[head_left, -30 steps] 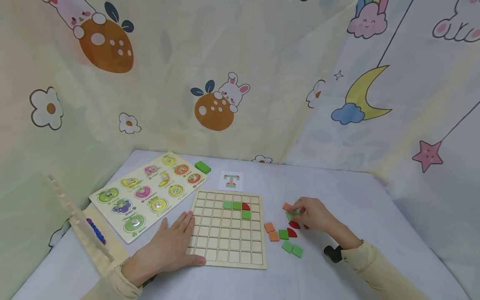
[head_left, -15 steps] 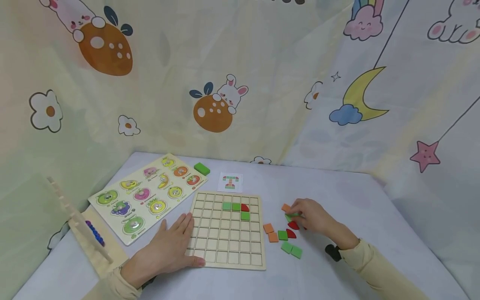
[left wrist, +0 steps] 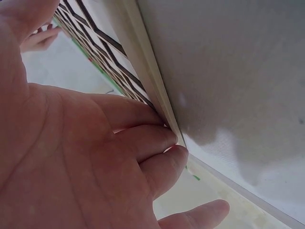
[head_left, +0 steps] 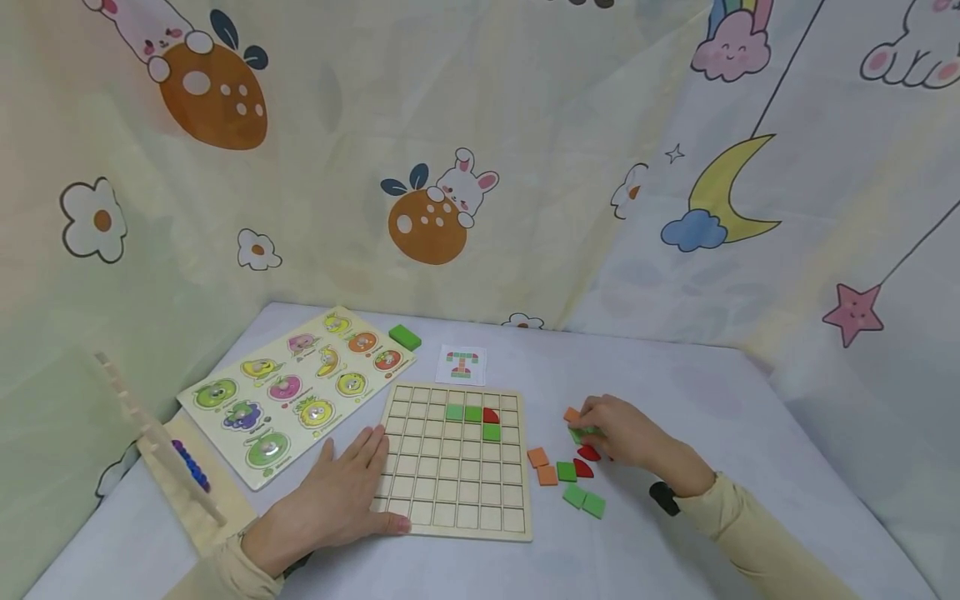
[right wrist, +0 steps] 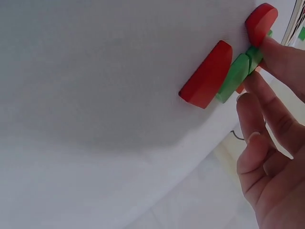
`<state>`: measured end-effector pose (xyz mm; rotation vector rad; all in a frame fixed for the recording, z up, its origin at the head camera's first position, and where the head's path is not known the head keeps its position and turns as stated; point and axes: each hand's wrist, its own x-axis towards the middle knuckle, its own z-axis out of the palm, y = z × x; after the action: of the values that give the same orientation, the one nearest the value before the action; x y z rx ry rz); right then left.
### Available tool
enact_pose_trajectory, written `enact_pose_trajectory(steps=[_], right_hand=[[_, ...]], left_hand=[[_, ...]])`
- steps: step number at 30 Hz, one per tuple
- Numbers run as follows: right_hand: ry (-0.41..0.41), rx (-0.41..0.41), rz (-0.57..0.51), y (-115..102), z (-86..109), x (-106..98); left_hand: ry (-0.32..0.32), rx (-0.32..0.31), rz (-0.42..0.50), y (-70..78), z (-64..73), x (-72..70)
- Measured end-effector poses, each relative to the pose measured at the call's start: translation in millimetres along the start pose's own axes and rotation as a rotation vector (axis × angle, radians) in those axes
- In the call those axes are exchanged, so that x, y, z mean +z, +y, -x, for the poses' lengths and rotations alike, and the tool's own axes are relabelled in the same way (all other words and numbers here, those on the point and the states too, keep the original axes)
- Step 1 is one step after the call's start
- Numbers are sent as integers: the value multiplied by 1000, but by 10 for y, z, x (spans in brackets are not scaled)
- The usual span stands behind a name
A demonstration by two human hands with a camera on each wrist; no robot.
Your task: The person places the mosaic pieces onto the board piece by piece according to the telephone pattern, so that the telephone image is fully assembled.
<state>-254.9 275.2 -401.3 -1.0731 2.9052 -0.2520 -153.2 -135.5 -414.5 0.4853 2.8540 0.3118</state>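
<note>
Our left hand [head_left: 341, 487] rests fingers-extended along the pale wooden gridded board [head_left: 450, 492]; our right hand [head_left: 622, 429] pinches a small green square tile [right wrist: 255, 56] on the white-clothed bench [head_left: 675, 375], right of the board. Lifting carelessly, we could drag the adjoining green tile [right wrist: 233, 78] or nudge the red quarter-round block [right wrist: 261, 23].

**Bare Wood, Matt Cloth**

The grid board [head_left: 453, 472] looks like unpainted wood, smooth and matt. 2 red pieces [right wrist: 206, 75] and green pieces [right wrist: 233, 78] appear painted, smooth, softly glossy. The bench [head_left: 637, 554] has matt cloth; the backdrop [head_left: 322, 267], creased cloth; the card [head_left: 461, 380], paper.
</note>
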Motion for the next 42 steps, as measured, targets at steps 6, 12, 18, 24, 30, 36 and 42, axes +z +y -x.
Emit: enact_pose_trajectory(steps=[6, 12, 18, 24, 30, 36, 42], right_hand=[[-44, 38, -10, -39, -27, -34], [-36, 41, -16, -34, -46, -17], [-4, 32, 6, -7, -26, 19], [6, 38, -21, -32, -32, 21], [17, 6, -72, -110, -94, 10], [-2, -13, -116, -301, -295, -17], [3, -68, -126, -523, -608, 27]], left_hand=[[9, 8, -9, -1, 3, 0], [10, 10, -10, -3, 7, 2], [5, 8, -7, -2, 15, -5], [-8, -2, 9, 11, 16, -29], [-11, -4, 9, 13, 17, -34], [1, 1, 6, 3, 12, -11], [10, 5, -1, -2, 9, 4]])
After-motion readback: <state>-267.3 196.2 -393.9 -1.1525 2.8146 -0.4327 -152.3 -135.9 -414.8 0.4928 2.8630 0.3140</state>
